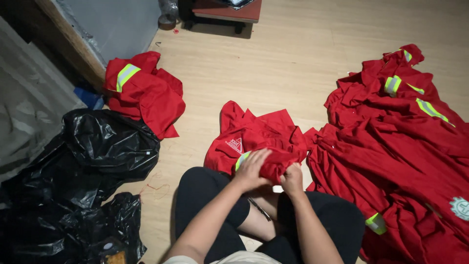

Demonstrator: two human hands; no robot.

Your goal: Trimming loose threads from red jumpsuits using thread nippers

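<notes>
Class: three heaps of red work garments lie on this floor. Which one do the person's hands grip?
The middle garment, directly before the knees: left hand and right hand grip its near edge. The others lie untouched.

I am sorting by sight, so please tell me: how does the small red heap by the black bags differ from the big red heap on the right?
The small red heap looks like one crumpled bundle; the big red heap spreads wide. The small one shows one reflective stripe; the big one shows several. Neither is touched: both hands grip a third garment. Both heaps are red cloth on the wooden floor.
</notes>
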